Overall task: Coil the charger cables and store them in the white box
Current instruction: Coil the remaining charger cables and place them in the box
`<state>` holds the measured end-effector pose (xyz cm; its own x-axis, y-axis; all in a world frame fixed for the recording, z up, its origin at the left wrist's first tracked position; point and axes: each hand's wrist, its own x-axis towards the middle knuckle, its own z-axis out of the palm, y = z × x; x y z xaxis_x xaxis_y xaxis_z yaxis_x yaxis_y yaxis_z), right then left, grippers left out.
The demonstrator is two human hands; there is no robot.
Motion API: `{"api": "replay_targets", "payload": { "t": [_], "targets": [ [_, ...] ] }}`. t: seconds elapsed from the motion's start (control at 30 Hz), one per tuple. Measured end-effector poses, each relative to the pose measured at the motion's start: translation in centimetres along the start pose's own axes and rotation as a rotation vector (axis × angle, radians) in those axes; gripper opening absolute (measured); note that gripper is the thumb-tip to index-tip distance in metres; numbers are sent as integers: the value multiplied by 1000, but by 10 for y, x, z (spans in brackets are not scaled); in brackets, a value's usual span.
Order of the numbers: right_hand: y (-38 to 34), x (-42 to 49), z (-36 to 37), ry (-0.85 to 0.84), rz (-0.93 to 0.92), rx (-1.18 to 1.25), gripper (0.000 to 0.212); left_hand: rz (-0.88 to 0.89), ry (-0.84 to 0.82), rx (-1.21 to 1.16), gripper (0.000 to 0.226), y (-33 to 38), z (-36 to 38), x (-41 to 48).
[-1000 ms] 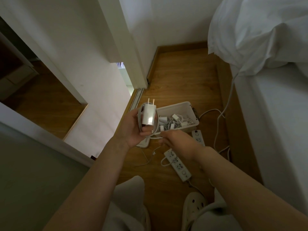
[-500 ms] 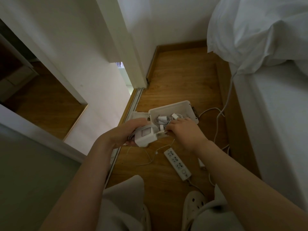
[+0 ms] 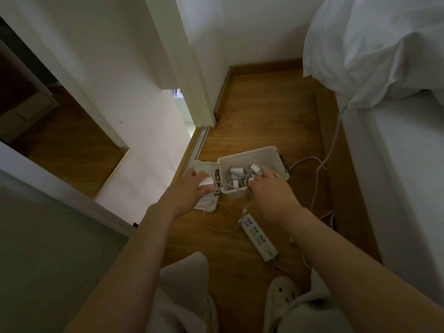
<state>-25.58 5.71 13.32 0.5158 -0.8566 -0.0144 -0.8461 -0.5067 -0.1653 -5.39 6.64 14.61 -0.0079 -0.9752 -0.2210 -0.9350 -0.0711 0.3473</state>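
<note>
The left hand (image 3: 186, 188) is now low, just left of the white box (image 3: 249, 155). A second ago it held the charger (image 3: 206, 181) raised, prongs up, with cable looped round it. Its fingers are curled round the white block, which sits over the box's lid (image 3: 204, 167) lying flat under that hand. The right hand (image 3: 269, 195) has moved forward from the power strip (image 3: 258, 236), which now lies behind its wrist. It reaches over the near rim of the box, fingers bent down among the stored chargers (image 3: 236, 171). This looks like the hand-over into the box: the bundle seems wound and about to go in, though it is still outside the rim.

The right palm covers its own fingertips, so it cannot be told whether they pinch a cable or only push the contents aside. The loops round the charger are hidden by the left fingers. A thin loose cable (image 3: 228, 228) trails on the floor between the two wrists; where its ends run is unclear.
</note>
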Motion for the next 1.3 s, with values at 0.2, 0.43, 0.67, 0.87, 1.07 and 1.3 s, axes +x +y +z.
{"api": "replay_targets", "payload": {
  "t": [0.2, 0.43, 0.67, 0.87, 1.07, 1.3],
  "targets": [
    [-26, -7, -11, 40, 48, 325, 32, -61, 283, -94, 33, 4, 5, 7],
    [-37, -10, -8, 26, 40, 537, 26, -154, 510, -470, 35, 23, 11, 18],
    [-36, -8, -6, 43, 16, 790, 26, -180, 408, -1281, 33, 58, 6, 19],
    [-29, -4, 4, -14, 33, 874, 31, -266, 95, -2099, 27, 57, -6, 13],
    [-22, 1, 7, -87, 98, 961, 33, -344, 27, -2325, 27, 33, -12, 12],
    [5, 7, 19, 1, 268, 961, 23, -258, -219, -2084, 22, 24, -23, 5]
  ]
}}
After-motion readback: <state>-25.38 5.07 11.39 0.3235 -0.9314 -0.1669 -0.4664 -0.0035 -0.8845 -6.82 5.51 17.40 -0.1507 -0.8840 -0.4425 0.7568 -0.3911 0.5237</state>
